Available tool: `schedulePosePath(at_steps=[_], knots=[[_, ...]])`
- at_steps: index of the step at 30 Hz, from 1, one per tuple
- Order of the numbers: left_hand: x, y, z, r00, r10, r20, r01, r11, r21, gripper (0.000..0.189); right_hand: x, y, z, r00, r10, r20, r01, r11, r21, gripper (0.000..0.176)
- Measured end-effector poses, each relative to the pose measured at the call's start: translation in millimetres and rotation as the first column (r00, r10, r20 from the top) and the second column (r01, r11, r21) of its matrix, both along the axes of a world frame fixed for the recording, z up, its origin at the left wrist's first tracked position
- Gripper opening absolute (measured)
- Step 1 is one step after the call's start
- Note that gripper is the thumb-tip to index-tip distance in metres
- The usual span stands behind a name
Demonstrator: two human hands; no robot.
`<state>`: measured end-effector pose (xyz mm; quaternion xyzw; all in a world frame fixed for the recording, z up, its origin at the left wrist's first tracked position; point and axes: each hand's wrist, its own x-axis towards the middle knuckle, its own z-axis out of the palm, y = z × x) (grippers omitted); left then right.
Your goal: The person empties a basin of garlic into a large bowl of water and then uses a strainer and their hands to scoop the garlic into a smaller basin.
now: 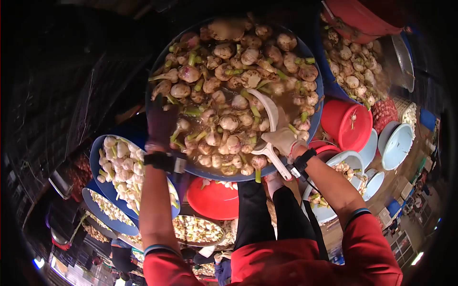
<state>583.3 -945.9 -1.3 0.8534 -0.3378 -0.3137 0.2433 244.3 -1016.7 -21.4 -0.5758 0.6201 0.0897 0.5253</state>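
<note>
A large blue tub (312,136) of muddy water holds many garlic bulbs (229,121) with short green stems. My left hand (161,125), in a dark glove, is at the tub's left side against the garlic; its fingers are hard to make out. In a pale, wet glove, my right hand (282,137) is closed on a white plastic scoop (265,106) at the tub's right side. The scoop's curved rim lies among the bulbs, and its handle (276,162) points toward me over the near rim. My hand hides the part between them.
On the left stand blue basins (98,164) of cleaner white garlic. A red basin (212,202) sits below the tub. To the right are a red bucket (355,127), pale blue basins (397,148) and another tub of garlic (353,71). People (125,257) are farther off.
</note>
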Motion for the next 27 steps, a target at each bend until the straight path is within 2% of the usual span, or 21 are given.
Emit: schedulePosePath(at_steps=[1, 2, 4, 5, 6, 9, 10, 11, 12, 13, 14, 16, 17, 18, 19, 21, 23, 24, 25, 26, 27], knots=[[16, 6, -16, 0.999, 0.022, -0.043, -0.026, 0.997, -0.078, 0.062, 4, 7, -2, 0.988, -0.074, 0.134, 0.093, 0.986, -0.138, 0.083], [32, 21, -43, 0.999, 0.012, -0.05, -0.015, 0.997, -0.072, 0.062, 8, 8, -6, 0.988, -0.086, 0.127, 0.103, 0.986, -0.133, 0.083], [53, 53, -104, 0.94, -0.012, -0.342, -0.029, 0.993, -0.116, 0.064, 19, 9, -18, 0.999, -0.039, -0.013, 0.04, 0.997, 0.061, 0.097], [50, 58, -112, 0.939, -0.021, -0.342, -0.018, 0.994, -0.11, 0.064, 24, 10, -26, 0.998, -0.019, -0.056, 0.026, 0.991, 0.129, 0.103], [38, 59, -106, 0.954, -0.152, -0.259, 0.158, 0.988, 0.0, 0.064, 27, 13, -35, 0.994, -0.001, -0.109, 0.011, 0.996, 0.093, 0.094], [-23, 32, -72, 0.93, -0.097, -0.354, 0.126, 0.99, 0.059, 0.071, 38, 9, -57, 0.978, 0.017, -0.206, 0.008, 0.993, 0.119, 0.063], [-37, 20, -55, 0.925, -0.045, -0.377, 0.149, 0.956, 0.252, 0.079, 37, 7, -74, 0.941, 0.314, -0.13, -0.28, 0.933, 0.227, 0.052], [-45, 16, -44, 0.922, 0.01, -0.387, 0.173, 0.884, 0.434, 0.088, 34, 9, -74, 0.933, 0.347, -0.094, -0.321, 0.922, 0.218, 0.058], [-50, 20, -41, 0.922, -0.001, -0.388, 0.182, 0.883, 0.432, 0.088, 32, 11, -73, 0.923, 0.38, -0.058, -0.361, 0.909, 0.206, 0.064], [-53, 25, -41, 0.927, -0.134, -0.35, 0.271, 0.884, 0.38, 0.096, 29, 12, -72, 0.911, 0.411, -0.023, -0.4, 0.896, 0.193, 0.071], [-57, 27, -41, 0.916, -0.261, -0.303, 0.359, 0.872, 0.333, 0.104, 26, 15, -60, 0.858, 0.51, -0.062, -0.511, 0.859, -0.005, 0.053], [-64, 19, -32, 0.888, -0.237, -0.395, 0.38, 0.861, 0.339, 0.107, 38, -8, -18, 0.974, 0.174, -0.145, -0.142, 0.968, 0.208, 0.1], [-68, 17, -31, 0.852, -0.204, -0.482, 0.399, 0.849, 0.346, 0.11, 33, 0, -29, 0.975, 0.169, -0.143, -0.136, 0.968, 0.213, 0.1], [-73, 20, -45, 0.85, -0.266, -0.456, 0.425, 0.856, 0.293, 0.112, 30, 7, -37, 0.952, 0.303, -0.036, -0.302, 0.953, 0.025, 0.065], [-81, 22, -58, 0.851, -0.267, -0.452, 0.424, 0.857, 0.292, 0.112, 28, 7, -47, 0.927, 0.37, -0.061, -0.361, 0.925, 0.119, 0.076], [-103, 11, -60, 0.812, 0.012, -0.583, 0.232, 0.911, 0.342, 0.113, 35, -3, -50, 0.851, 0.518, -0.08, -0.475, 0.827, 0.302, 0.1], [-110, 10, -57, 0.842, -0.021, -0.539, 0.238, 0.911, 0.337, 0.112, 34, -1, -41, 0.985, 0.128, -0.113, -0.101, 0.97, 0.22, 0.101], [-113, 15, -57, 0.813, -0.021, -0.581, 0.208, 0.944, 0.257, 0.111, 30, 3, -34, 0.986, 0.123, -0.113, -0.095, 0.97, 0.224, 0.101], [-116, 20, -55, 0.781, -0.024, -0.624, 0.173, 0.969, 0.179, 0.111, 24, 7, -24, 0.997, 0.066, -0.047, -0.059, 0.989, 0.133, 0.101], [-120, 15, -42, 0.779, -0.029, -0.626, 0.177, 0.968, 0.176, 0.111, 20, 6, -13, 1.0, 0.017, 0.023, -0.018, 0.999, 0.034, 0.101], [-125, 4, -19, 0.759, -0.011, -0.651, 0.156, 0.974, 0.165, 0.109, 19, -2, 9, 1.0, 0.01, 0.018, -0.01, 1.0, 0.029, 0.101]])
